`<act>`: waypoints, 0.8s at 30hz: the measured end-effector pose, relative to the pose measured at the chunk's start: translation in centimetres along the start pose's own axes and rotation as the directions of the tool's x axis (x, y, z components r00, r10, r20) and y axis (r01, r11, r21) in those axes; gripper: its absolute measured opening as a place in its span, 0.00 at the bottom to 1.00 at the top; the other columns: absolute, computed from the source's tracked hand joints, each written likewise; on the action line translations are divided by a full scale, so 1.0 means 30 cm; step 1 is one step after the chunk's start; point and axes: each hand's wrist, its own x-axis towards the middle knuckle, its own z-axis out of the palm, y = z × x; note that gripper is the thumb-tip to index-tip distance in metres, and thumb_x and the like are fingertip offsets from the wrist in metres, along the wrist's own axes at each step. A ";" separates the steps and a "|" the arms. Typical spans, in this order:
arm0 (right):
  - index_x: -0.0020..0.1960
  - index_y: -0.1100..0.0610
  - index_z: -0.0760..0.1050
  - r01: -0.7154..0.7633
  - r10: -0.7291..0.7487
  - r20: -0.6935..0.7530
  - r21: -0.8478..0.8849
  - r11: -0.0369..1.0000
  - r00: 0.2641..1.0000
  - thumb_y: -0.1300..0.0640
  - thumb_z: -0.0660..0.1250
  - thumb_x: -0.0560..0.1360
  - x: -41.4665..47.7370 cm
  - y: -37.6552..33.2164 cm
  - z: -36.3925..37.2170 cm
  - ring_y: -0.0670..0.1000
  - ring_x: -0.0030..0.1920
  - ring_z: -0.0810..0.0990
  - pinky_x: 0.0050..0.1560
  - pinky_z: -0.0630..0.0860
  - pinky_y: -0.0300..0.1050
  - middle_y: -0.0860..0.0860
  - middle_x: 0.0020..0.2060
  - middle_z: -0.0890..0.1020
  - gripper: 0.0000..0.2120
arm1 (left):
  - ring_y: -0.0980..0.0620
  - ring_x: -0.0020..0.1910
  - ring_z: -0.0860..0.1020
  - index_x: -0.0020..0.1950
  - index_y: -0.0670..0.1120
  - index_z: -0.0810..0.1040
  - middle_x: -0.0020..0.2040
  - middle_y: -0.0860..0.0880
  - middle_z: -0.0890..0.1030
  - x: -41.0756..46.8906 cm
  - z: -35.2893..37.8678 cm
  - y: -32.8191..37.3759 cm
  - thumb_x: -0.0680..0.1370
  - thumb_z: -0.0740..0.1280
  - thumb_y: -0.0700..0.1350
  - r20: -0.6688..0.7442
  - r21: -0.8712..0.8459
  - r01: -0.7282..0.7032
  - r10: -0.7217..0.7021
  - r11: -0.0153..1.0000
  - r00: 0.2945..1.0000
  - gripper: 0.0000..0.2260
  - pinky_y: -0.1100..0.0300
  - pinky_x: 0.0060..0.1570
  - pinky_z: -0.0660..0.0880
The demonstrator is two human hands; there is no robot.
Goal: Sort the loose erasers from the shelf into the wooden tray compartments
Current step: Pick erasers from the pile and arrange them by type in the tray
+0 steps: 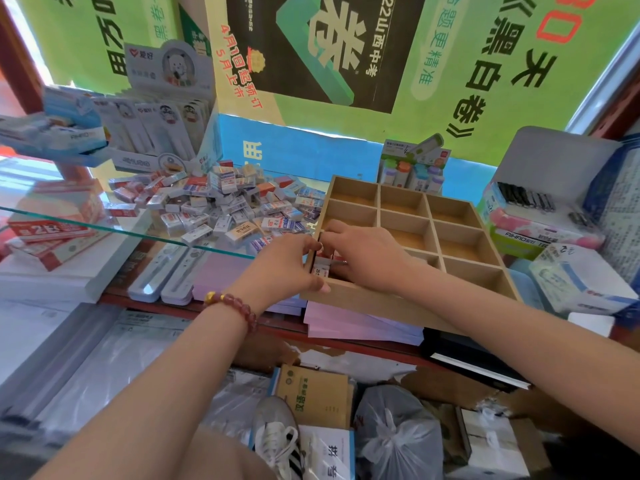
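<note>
A wooden tray [457, 216] with square compartments stands on the shelf at centre right. Both hands meet over its near left compartment. My left hand [287, 263] curls its fingers round small white erasers [321, 266] at the compartment's left wall. My right hand [363, 254] reaches in from the right, its fingers bent down onto the same erasers. A heap of loose erasers [221, 202] in white, blue and red sleeves lies on the shelf to the left of the tray. The other compartments show bare wood.
A glass shelf edge [104, 226] crosses the left side. Display boxes of stationery [162, 126] stand behind the heap, more boxes [554, 230] to the right of the tray. Pink paper stacks [346, 323] lie under the tray. Bags and boxes clutter the floor below.
</note>
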 end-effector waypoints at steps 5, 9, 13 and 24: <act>0.58 0.53 0.74 -0.039 0.038 0.035 0.028 0.999 0.999 0.51 0.65 0.77 -0.006 0.002 -0.010 0.50 0.48 0.78 0.30 0.59 0.37 0.47 0.58 0.74 0.12 | 0.50 0.67 0.70 0.69 0.46 0.70 0.67 0.49 0.73 0.002 0.002 -0.001 0.66 0.77 0.48 0.001 0.000 0.003 -0.003 1.000 1.000 0.33 0.51 0.66 0.68; 0.60 0.50 0.72 -0.039 0.027 0.117 0.100 0.994 0.993 0.49 0.67 0.75 0.005 0.021 -0.023 0.46 0.45 0.74 0.37 0.68 0.39 0.46 0.61 0.72 0.15 | 0.51 0.67 0.70 0.69 0.47 0.70 0.68 0.49 0.73 0.001 0.000 0.000 0.66 0.78 0.47 0.004 -0.015 0.011 -0.011 1.000 1.000 0.34 0.53 0.66 0.68; 0.60 0.46 0.74 -0.074 0.044 0.130 0.235 0.969 0.991 0.48 0.67 0.75 -0.004 0.076 -0.075 0.42 0.46 0.73 0.44 0.74 0.39 0.42 0.63 0.70 0.15 | 0.50 0.67 0.70 0.68 0.47 0.70 0.68 0.49 0.72 -0.002 0.000 -0.001 0.65 0.78 0.47 0.001 -0.025 0.020 -0.020 0.999 1.000 0.34 0.52 0.66 0.68; 0.48 0.54 0.80 -0.134 0.172 -0.018 0.552 0.823 0.985 0.59 0.65 0.76 0.195 0.131 -0.077 0.36 0.40 0.73 0.39 0.66 0.21 0.42 0.41 0.78 0.05 | 0.52 0.64 0.72 0.69 0.50 0.67 0.67 0.52 0.71 -0.034 -0.010 -0.020 0.68 0.76 0.43 0.033 -0.119 -0.020 0.024 0.993 0.999 0.33 0.58 0.59 0.70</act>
